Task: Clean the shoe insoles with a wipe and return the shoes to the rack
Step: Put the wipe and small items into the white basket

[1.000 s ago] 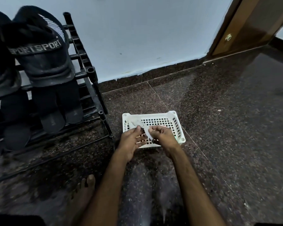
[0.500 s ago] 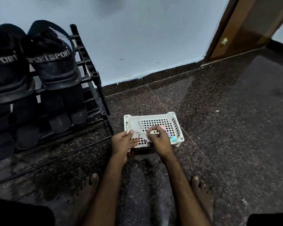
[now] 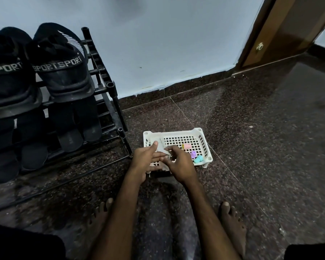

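Observation:
Two black sport shoes (image 3: 61, 72) stand on the upper tier of a black rack (image 3: 109, 102) at the left. On the tier below, dark insoles (image 3: 71, 128) lean side by side. My left hand (image 3: 146, 162) and my right hand (image 3: 178, 164) meet over the near left part of a white perforated basket (image 3: 201, 134) on the floor. Between them they hold a small pale wipe (image 3: 162, 150); the left thumb presses on it and the right fingers pinch its edge.
Small pink, purple and teal items (image 3: 192, 153) lie in the basket's right half. My bare feet (image 3: 233, 228) rest on the dark granite floor. A pale wall runs behind, and a brown door (image 3: 281, 34) stands at the far right.
The camera has tilted, so the rack and shoes sit lower in view. My hands have stayed at the basket, working the wipe; the coloured items have come into sight.

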Tool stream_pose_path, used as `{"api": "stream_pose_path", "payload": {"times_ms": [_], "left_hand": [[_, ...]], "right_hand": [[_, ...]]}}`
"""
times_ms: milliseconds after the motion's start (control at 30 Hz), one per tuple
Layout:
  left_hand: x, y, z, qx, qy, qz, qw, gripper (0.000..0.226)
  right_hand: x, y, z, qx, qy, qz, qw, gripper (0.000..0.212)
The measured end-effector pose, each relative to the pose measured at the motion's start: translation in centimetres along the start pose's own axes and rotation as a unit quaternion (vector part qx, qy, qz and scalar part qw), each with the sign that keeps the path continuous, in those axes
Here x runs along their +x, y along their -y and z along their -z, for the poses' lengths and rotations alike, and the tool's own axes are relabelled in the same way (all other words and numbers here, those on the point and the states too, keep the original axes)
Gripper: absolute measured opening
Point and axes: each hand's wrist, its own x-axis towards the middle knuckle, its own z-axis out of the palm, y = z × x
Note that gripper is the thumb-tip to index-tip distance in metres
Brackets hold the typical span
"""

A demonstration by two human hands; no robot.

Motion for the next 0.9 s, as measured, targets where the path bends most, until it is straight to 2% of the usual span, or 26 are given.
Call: {"api": "stream_pose_path", "payload": {"times_ms": [100, 167, 233, 333, 467, 667, 767, 900], "left_hand": [[0.3, 0.7, -0.4, 0.026, -0.062, -0.029, 0.997, 0.022], [0.7, 1.4, -0.5, 0.045, -0.09, -0.032, 0.994, 0.015], [0.8, 2.1, -0.6, 0.06, -0.067, 0.013, 0.996, 0.026], [0.6, 2.4, -1.0, 0.029, -0.016, 0.07, 0.997, 0.037], [1.0, 2.7, -1.6, -0.003, -0.031, 0.033, 0.999, 0.018], [1.4, 3.4, -1.5, -0.054, -0.066, -0.001, 0.996, 0.009], [1.2, 3.5, -1.6, -0.05, -0.064, -0.019, 0.997, 0.01], [0.8, 3.2, -1.5, 0.002, -0.027, -0.063, 0.998, 0.01]], "right_hand": [[0.2, -0.8, -0.5, 0.118, -0.03, -0.072, 0.99, 0.015], [0.1, -0.8, -0.7, 0.245, -0.013, -0.129, 0.961, 0.012], [0.1, -0.5, -0.5, 0.324, 0.002, -0.169, 0.931, 0.016], [0.1, -0.2, -0.2, 0.372, 0.015, -0.199, 0.906, 0.015], [0.1, -0.2, -0.1, 0.388, 0.02, -0.215, 0.896, 0.014], [0.4, -0.1, 0.0, 0.373, -0.009, -0.242, 0.896, 0.015], [0.8, -0.9, -0.4, 0.335, -0.018, -0.239, 0.911, 0.019], [0.9, -0.7, -0.4, 0.289, 0.021, -0.191, 0.938, 0.028]]}}
